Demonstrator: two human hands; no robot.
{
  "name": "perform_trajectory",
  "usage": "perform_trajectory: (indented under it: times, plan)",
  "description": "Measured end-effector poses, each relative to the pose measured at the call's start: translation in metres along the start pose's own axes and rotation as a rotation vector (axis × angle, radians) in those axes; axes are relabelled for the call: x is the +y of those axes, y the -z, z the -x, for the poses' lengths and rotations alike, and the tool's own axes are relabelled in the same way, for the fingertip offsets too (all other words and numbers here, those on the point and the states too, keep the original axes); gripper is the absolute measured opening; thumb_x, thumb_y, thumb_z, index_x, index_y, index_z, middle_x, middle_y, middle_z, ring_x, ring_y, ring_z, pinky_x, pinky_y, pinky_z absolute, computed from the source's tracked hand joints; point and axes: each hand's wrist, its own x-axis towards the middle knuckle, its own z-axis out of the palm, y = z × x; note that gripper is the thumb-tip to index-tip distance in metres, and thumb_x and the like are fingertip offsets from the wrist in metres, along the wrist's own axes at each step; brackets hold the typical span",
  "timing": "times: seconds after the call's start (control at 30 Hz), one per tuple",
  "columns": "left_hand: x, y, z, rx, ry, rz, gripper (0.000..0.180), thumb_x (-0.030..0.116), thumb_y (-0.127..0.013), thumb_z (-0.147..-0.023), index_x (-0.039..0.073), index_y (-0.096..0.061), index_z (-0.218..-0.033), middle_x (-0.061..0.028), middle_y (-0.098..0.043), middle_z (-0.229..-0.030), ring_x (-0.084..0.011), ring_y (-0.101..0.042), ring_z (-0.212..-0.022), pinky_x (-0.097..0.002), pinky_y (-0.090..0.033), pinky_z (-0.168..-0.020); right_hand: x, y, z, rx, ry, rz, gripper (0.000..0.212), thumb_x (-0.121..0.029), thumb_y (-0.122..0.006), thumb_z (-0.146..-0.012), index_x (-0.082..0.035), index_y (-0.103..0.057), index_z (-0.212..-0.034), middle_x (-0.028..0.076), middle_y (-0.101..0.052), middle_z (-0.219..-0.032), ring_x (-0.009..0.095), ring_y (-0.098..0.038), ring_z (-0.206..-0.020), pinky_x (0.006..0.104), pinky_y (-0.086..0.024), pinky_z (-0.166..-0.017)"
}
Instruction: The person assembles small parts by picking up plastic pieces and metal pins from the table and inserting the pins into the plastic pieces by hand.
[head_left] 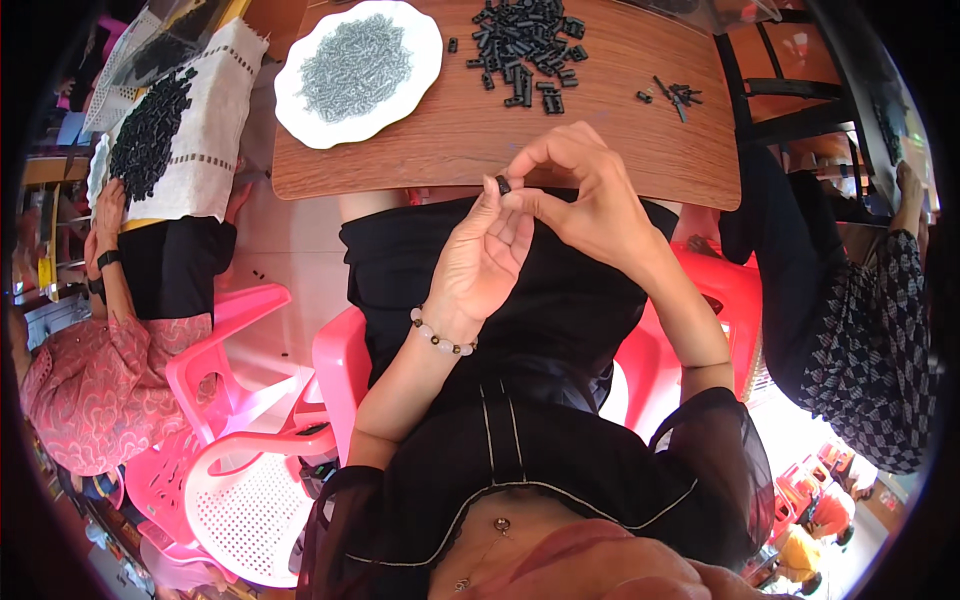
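Note:
A small black part sits between my fingertips over the table's near edge. My left hand, palm turned up and a beaded bracelet at its wrist, pinches the part from the left. From the right, the thumb and forefinger of my right hand close on the same part. Its exact kind is too small to tell. Beyond my hands lies a heap of black plastic pieces, short and blocky. A white scalloped plate at the left of the table holds many tiny silvery pieces that look like springs.
The brown wooden table carries a few thin dark pieces at its right. On the left, another person works beside a white cloth with a pile of black pieces. A pink chair stands behind; someone sits at the right.

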Motion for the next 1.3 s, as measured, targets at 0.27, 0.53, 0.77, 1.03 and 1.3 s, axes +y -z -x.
perform_trajectory:
  times: [0.27,0.53,0.77,1.03,1.3]
  plan:
    - [0.005,0.002,-0.004,-0.025,0.177,0.318,0.024,0.020,-0.069,-0.087,0.007,-0.062,-0.106,0.0008,-0.067,-0.103,-0.0142,-0.065,-0.091,-0.0233,-0.056,-0.077,0.043,0.037,-0.031,0.219,-0.042,-0.011,0.015,-0.011,-0.071,-0.084,-0.002,-0.068,-0.095,0.006,-0.068,-0.085,0.010,-0.061,-0.074,0.0246,-0.049,-0.066]
    - [0.008,0.002,-0.005,-0.087,0.237,0.387,0.023,0.019,-0.067,-0.088,0.005,-0.062,-0.106,-0.0003,-0.067,-0.099,-0.0163,-0.064,-0.091,-0.0239,-0.056,-0.077,0.103,0.070,-0.071,0.272,0.106,0.524,0.009,-0.009,-0.067,-0.082,-0.009,-0.070,-0.091,0.005,-0.065,-0.081,0.024,-0.056,-0.081,0.0356,-0.047,-0.074]
    - [0.009,0.003,-0.010,-0.080,0.227,0.388,0.025,0.020,-0.068,-0.087,0.006,-0.062,-0.106,-0.0002,-0.066,-0.097,-0.0163,-0.063,-0.091,-0.0238,-0.055,-0.077,0.109,0.066,-0.084,0.204,0.292,0.587,0.013,-0.010,-0.071,-0.080,-0.010,-0.070,-0.093,0.004,-0.063,-0.086,0.024,-0.055,-0.088,0.0351,-0.047,-0.078]
    - [0.008,0.005,-0.014,-0.102,0.241,0.392,0.027,0.021,-0.069,-0.086,0.005,-0.061,-0.107,-0.0013,-0.066,-0.097,-0.0172,-0.062,-0.091,-0.0240,-0.055,-0.077,0.114,0.064,-0.090,0.216,0.285,0.628,0.016,-0.016,-0.073,-0.078,-0.012,-0.072,-0.093,0.004,-0.062,-0.084,0.025,-0.054,-0.088,0.0369,-0.048,-0.079]
    - [0.008,0.006,-0.015,-0.121,0.268,0.401,0.027,0.022,-0.069,-0.087,0.005,-0.061,-0.106,-0.0027,-0.066,-0.095,-0.0175,-0.062,-0.090,-0.0246,-0.055,-0.077,0.110,0.059,-0.096,0.226,0.207,0.676,0.020,-0.024,-0.074,-0.079,-0.012,-0.072,-0.095,0.007,-0.062,-0.083,0.028,-0.055,-0.091,0.0391,-0.048,-0.081]
